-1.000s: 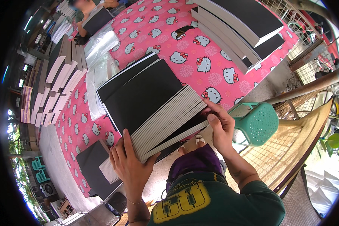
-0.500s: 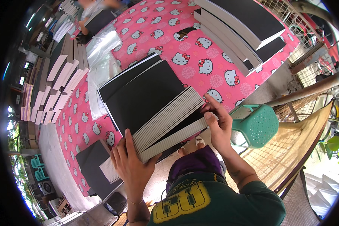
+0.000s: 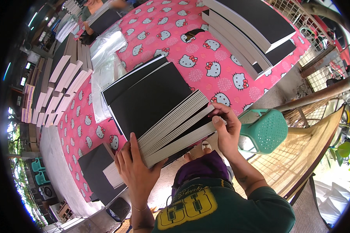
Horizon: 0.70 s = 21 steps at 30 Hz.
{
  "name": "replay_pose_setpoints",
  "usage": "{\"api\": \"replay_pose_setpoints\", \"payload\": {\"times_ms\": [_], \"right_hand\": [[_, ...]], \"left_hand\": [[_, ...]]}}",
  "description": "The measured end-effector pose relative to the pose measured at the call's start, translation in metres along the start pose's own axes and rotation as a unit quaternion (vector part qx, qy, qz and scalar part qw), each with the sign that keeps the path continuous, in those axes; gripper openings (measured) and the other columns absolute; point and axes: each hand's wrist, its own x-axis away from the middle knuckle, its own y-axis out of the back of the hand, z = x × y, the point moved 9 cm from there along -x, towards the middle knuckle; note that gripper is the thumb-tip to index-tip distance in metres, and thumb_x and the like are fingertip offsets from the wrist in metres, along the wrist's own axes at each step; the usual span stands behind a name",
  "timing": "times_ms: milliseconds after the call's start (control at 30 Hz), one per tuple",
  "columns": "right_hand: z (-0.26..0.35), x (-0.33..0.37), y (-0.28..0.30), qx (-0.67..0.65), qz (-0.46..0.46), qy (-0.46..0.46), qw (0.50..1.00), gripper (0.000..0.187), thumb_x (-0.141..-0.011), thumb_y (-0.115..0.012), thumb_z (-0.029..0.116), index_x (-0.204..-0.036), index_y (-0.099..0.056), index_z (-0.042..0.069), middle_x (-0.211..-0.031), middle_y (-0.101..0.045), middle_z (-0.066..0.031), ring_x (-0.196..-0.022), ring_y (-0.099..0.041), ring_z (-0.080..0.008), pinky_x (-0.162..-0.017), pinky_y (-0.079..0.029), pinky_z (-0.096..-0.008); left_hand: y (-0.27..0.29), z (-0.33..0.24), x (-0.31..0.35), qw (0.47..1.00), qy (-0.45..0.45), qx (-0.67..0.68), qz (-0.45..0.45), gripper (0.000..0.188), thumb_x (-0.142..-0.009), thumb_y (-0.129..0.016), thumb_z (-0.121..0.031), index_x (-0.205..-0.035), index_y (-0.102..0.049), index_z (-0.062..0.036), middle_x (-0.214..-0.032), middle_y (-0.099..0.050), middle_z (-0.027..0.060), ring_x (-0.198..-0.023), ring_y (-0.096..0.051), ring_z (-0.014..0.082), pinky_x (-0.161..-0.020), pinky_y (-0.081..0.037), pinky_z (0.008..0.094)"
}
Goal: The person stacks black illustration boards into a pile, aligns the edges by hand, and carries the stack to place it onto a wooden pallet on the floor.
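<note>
A stack of thin black-faced boards with pale edges (image 3: 151,103) lies tilted in front of me at the table's near edge. Its layers fan apart toward the right, with dark gaps between the groups. My left hand (image 3: 138,167) is closed round the stack's left end, index finger along the pale edges and thumb on the near side. At the right end, my right hand (image 3: 227,130) pinches a corner; its thumb rests by the lowest group and its fingers reach into the gap above. Exactly how many layers sit between those fingers is hidden.
Pink patterned cloth (image 3: 223,83) covers the table. Thick black-topped stacks stand far right (image 3: 256,19), at left (image 3: 58,77) and near left (image 3: 93,171). Clear plastic sheets (image 3: 105,73) lie left of centre. A green stool (image 3: 270,130) stands at right. Another person's arm (image 3: 91,6) shows at the top.
A further gap has opened among the layers at the right end of the stack. My right fingers have shifted slightly there; my left hand stays in place.
</note>
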Motion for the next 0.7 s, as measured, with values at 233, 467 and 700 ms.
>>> {"api": "replay_pose_setpoints", "payload": {"times_ms": [233, 467, 700], "right_hand": [[-0.002, -0.006, 0.003, 0.041, 0.01, 0.047, 0.998, 0.025, -0.092, -0.061, 0.008, -0.116, -0.059, 0.001, -0.109, -0.058, -0.0058, -0.101, -0.053, -0.0153, -0.092, -0.041, -0.0291], [0.004, -0.013, -0.006, 0.093, 0.099, 0.041, 0.99, 0.056, -0.09, -0.056, 0.01, -0.146, -0.051, 0.002, -0.104, -0.056, -0.0071, -0.101, -0.052, -0.0169, -0.092, -0.04, -0.0295], [0.005, -0.015, -0.008, 0.054, 0.082, 0.041, 0.994, 0.051, -0.09, -0.054, 0.01, -0.139, -0.058, 0.001, -0.107, -0.06, -0.0093, -0.103, -0.053, -0.0177, -0.094, -0.039, -0.0304]], "left_hand": [[0.001, -0.001, 0.0, 1.0, 0.004, 0.01, 0.005, 0.113, -0.057, -0.09, -0.05, -0.15, -0.042, -0.0077, -0.12, -0.056, 0.017, -0.112, -0.054, 0.0364, -0.105, -0.038, 0.0552], [0.001, -0.001, 0.0, 1.0, 0.004, 0.004, 0.005, 0.113, -0.057, -0.091, -0.048, -0.15, -0.042, -0.0075, -0.119, -0.056, 0.0175, -0.113, -0.054, 0.0362, -0.105, -0.038, 0.0553], [0.001, -0.001, 0.0, 1.0, 0.004, 0.006, 0.006, 0.111, -0.059, -0.09, -0.049, -0.15, -0.042, -0.0072, -0.119, -0.055, 0.0185, -0.113, -0.054, 0.037, -0.105, -0.039, 0.0559]]}}
